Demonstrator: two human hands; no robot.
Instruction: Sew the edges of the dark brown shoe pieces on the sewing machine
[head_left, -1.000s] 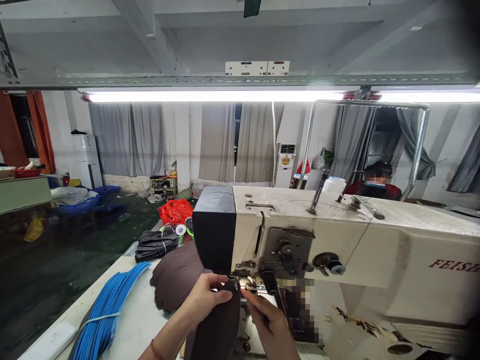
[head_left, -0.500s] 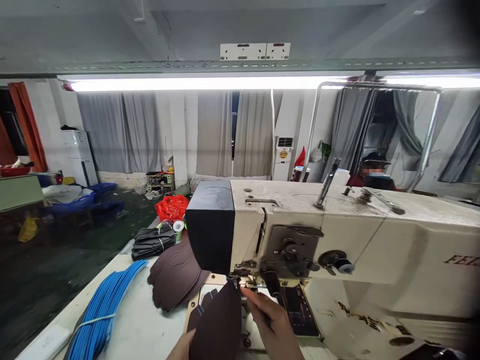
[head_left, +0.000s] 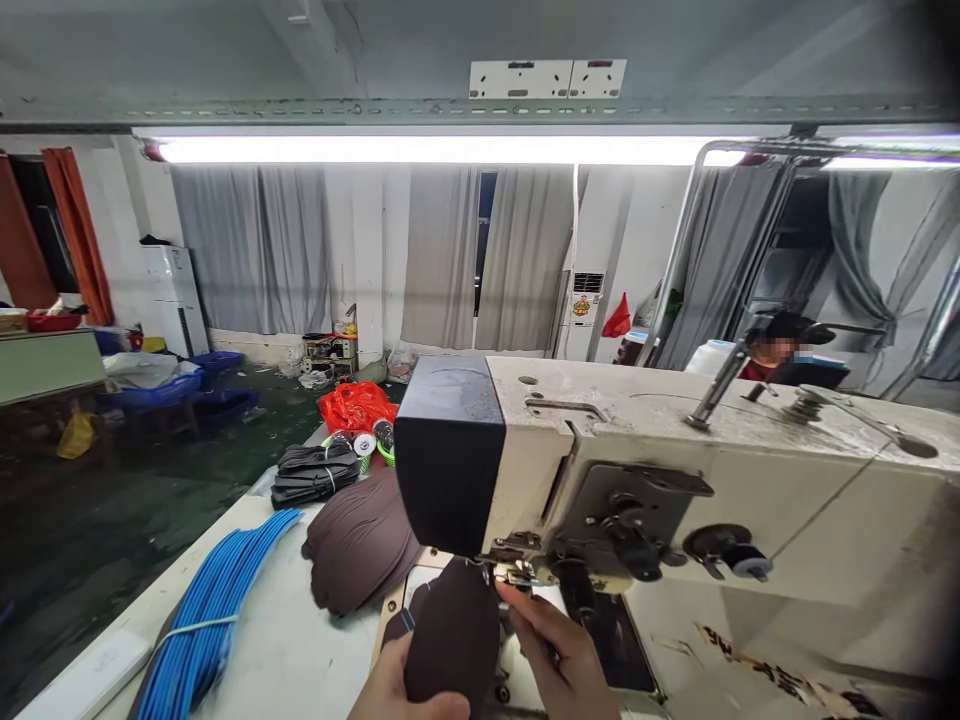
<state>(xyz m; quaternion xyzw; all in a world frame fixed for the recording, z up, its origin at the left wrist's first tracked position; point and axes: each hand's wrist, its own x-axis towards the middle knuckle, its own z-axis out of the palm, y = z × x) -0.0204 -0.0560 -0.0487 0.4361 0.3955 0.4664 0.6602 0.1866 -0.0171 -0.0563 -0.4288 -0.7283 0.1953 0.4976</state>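
A dark brown fabric piece [head_left: 454, 630] stands under the needle area of a cream sewing machine [head_left: 675, 480]. My left hand [head_left: 409, 690] grips the piece's lower edge at the bottom of the view, thumb across the fabric. My right hand [head_left: 562, 655] is to the right of the piece, fingers curled with the fingertips pinched at the presser foot [head_left: 517, 573], touching the fabric's top edge. What the fingertips hold is too small to name. A stack of the same brown pieces [head_left: 360, 540] lies on the table to the left.
A bundle of blue cords [head_left: 210, 610] tied with a band lies at the table's left edge. Black strap bundles [head_left: 315, 472], thread spools [head_left: 367, 442] and a red bag [head_left: 356, 405] sit farther back. Another person [head_left: 780, 350] sits behind the machine.
My left hand dropped from the top of the brown piece to its lower edge. The view shifted, so the machine looks closer and larger. My right hand stays by the presser foot.
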